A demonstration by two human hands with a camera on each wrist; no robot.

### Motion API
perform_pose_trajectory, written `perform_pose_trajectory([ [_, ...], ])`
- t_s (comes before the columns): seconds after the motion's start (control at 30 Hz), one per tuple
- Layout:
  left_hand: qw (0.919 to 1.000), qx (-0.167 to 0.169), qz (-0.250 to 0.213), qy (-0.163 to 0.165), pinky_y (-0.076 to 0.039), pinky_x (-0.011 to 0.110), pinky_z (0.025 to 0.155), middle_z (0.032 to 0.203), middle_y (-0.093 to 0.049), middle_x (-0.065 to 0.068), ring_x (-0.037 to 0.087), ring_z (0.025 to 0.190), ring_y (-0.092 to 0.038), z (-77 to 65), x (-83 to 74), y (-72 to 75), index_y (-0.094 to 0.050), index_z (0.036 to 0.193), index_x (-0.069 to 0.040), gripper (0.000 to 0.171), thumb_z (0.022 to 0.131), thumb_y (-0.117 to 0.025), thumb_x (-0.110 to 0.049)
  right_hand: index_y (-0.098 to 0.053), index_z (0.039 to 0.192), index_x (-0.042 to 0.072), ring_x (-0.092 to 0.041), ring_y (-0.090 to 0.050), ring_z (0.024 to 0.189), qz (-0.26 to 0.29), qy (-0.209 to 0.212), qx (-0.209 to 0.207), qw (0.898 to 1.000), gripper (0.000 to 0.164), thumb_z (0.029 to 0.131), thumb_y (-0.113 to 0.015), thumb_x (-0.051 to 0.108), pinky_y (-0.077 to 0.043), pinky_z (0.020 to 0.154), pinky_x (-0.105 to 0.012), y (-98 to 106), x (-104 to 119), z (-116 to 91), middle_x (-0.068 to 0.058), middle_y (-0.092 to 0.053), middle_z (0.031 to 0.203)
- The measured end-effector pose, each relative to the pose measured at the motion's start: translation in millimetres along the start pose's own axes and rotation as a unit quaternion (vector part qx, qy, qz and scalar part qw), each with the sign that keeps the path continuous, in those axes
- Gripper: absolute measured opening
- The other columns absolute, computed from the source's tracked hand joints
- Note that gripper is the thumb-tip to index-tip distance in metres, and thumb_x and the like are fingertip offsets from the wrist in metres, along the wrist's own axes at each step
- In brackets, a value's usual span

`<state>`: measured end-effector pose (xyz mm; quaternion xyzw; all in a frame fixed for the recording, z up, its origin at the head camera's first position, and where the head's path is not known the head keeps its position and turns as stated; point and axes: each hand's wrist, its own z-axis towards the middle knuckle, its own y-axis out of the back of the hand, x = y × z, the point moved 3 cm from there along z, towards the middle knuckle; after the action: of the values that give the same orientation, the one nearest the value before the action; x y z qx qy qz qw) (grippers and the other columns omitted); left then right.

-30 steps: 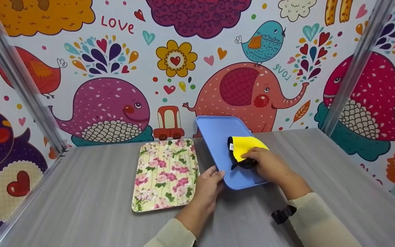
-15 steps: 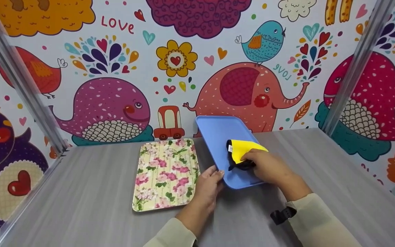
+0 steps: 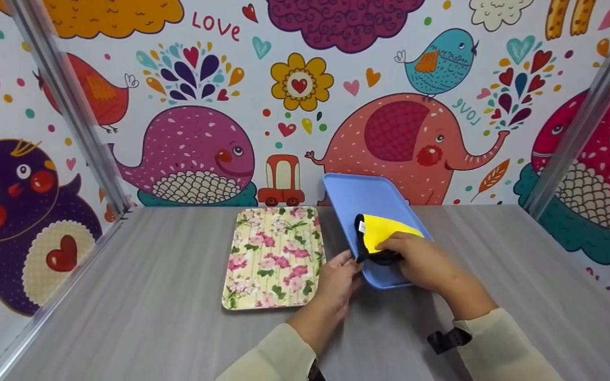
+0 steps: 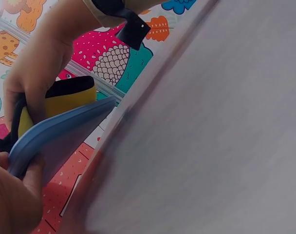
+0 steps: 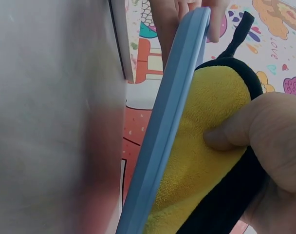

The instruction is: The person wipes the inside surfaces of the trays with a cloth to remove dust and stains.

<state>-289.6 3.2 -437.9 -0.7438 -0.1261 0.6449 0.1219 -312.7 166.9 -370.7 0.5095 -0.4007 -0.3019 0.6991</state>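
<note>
A blue tray (image 3: 360, 193) is held tilted, its near end raised above the table. My left hand (image 3: 337, 283) grips its left edge near the close corner, thumb on one face and fingers behind in the left wrist view. Bunched in my right hand (image 3: 424, 262) is a yellow cloth (image 3: 387, 230) with a black border and a small white tag, pressed against the tray's upper face. The right wrist view shows my thumb on the plush yellow side of the cloth (image 5: 211, 107), beside the tray's rim (image 5: 162, 122).
Left of the blue tray, a floral tray (image 3: 273, 259) lies flat on the grey table (image 3: 167, 296). A wall with cartoon animals (image 3: 389, 137) stands behind the table, with metal posts (image 3: 80, 116) at the corners.
My right hand has slid the cloth left across the blue tray toward its left edge, close to my left hand. The left hand keeps its grip. The head view has shifted slightly.
</note>
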Motion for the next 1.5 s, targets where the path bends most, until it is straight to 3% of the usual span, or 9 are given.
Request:
perform_pose_trajectory([
  [0.23, 0.9998, 0.005, -0.019, 0.004, -0.054, 0.046, 0.105, 0.131, -0.07, 0.017, 0.025, 0.117, -0.069, 6.0, 2.0, -14.8, -0.06, 0.14, 0.005, 0.038, 0.107, -0.046, -0.007, -0.076, 0.124, 0.016, -0.03, -0.065, 0.109, -0.016, 0.015, -0.015, 1.0, 0.047, 0.087, -0.068, -0.011, -0.056, 0.101, -0.054, 7, -2, -6, -0.006, -0.073, 0.123],
  [0.53, 0.9995, 0.011, -0.029, 0.003, -0.056, 0.043, 0.104, 0.13, -0.071, 0.015, 0.023, 0.114, -0.07, 10.4, 1.2, -24.3, -0.062, 0.139, 0.003, 0.037, 0.107, -0.049, -0.008, -0.076, 0.124, 0.017, -0.032, -0.063, 0.11, -0.016, 0.002, -0.007, 1.0, 0.047, 0.086, -0.071, -0.011, -0.057, 0.098, -0.056, 14, -7, -9, -0.007, -0.073, 0.124],
  [0.63, 0.9992, 0.022, -0.033, 0.004, -0.055, 0.043, 0.105, 0.133, -0.07, 0.016, 0.023, 0.115, -0.07, 8.5, 1.7, -22.5, -0.061, 0.14, 0.003, 0.037, 0.106, -0.051, -0.009, -0.077, 0.121, 0.017, -0.031, -0.064, 0.111, -0.015, 0.001, -0.005, 1.0, 0.047, 0.085, -0.071, -0.012, -0.057, 0.099, -0.056, 14, -6, -10, -0.006, -0.073, 0.123],
  [0.97, 0.9993, 0.012, -0.034, -0.006, -0.054, 0.044, 0.106, 0.139, -0.066, 0.02, 0.024, 0.116, -0.069, -0.1, 4.0, -2.5, -0.055, 0.144, 0.007, 0.042, 0.106, -0.051, -0.009, -0.079, 0.117, 0.02, -0.028, -0.064, 0.11, -0.006, 0.016, 0.019, 1.0, 0.044, 0.087, -0.069, -0.011, -0.056, 0.102, -0.054, 3, 9, -5, -0.003, -0.073, 0.119],
  [1.23, 0.9994, 0.005, -0.032, -0.014, -0.053, 0.044, 0.107, 0.138, -0.066, 0.02, 0.025, 0.119, -0.068, 1.4, 1.4, 0.8, -0.055, 0.144, 0.008, 0.044, 0.103, -0.053, -0.008, -0.079, 0.115, 0.02, -0.028, -0.065, 0.106, -0.014, 0.054, 0.006, 0.998, 0.043, 0.087, -0.068, -0.011, -0.058, 0.098, -0.053, 6, 12, -1, -0.004, -0.073, 0.116],
  [1.5, 0.9994, -0.001, -0.034, -0.004, -0.053, 0.044, 0.107, 0.139, -0.066, 0.02, 0.025, 0.119, -0.068, 1.3, 1.3, 0.5, -0.054, 0.144, 0.007, 0.044, 0.103, -0.058, -0.009, -0.079, 0.114, 0.018, -0.03, -0.065, 0.109, -0.002, 0.044, 0.01, 0.999, 0.045, 0.086, -0.066, -0.014, -0.057, 0.1, -0.053, 6, 4, -2, -0.005, -0.073, 0.118],
])
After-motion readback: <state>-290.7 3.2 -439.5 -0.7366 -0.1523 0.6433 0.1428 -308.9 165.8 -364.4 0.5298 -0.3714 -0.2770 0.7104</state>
